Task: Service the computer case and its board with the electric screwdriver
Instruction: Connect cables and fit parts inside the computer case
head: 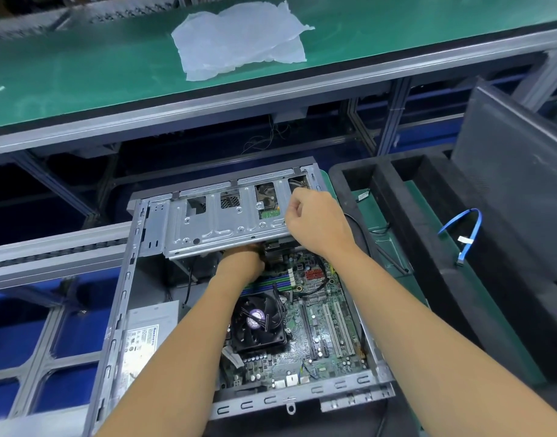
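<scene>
The head view looks down on the open computer case (119, 310), long axis running away from the viewer, its board (321, 313) face up, the left hand (239, 263) reaching beneath the drive cage (226, 219) with fingers hidden, the right hand (315, 219) gripping that cage's right end.

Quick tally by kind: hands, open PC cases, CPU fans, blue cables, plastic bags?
Bare hands: 2, left hand, right hand
Open grey metal computer case: 1
Black CPU cooler fan: 1
Loose blue flat cable: 1
Crumpled clear plastic bag: 1
Total: 6
</scene>
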